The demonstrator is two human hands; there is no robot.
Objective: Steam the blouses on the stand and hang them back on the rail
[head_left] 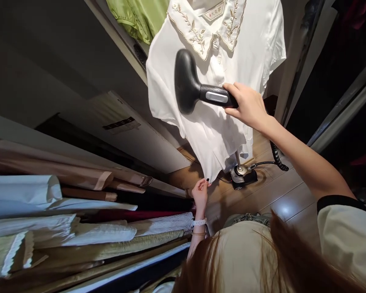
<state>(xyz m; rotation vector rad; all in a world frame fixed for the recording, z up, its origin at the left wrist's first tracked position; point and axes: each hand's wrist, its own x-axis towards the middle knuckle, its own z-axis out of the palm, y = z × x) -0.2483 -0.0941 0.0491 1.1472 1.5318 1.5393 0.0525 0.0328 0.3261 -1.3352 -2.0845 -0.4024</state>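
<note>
handheld garment steamer, black with a silver button panel, held up close against the front of a white short-sleeved blouse at upper centre of the frame, its handle wrapped by the right hand. left hand lower down, narrow pinch on the blouse's hem; white watch and thin gold bracelet on that wrist. embroidered collar at the top, green garment hanging beside it. steamer base on the glossy wooden floor below the hem, black hose coiling from it toward the right. folded fabrics piled at lower left, pale panel above them.
</note>
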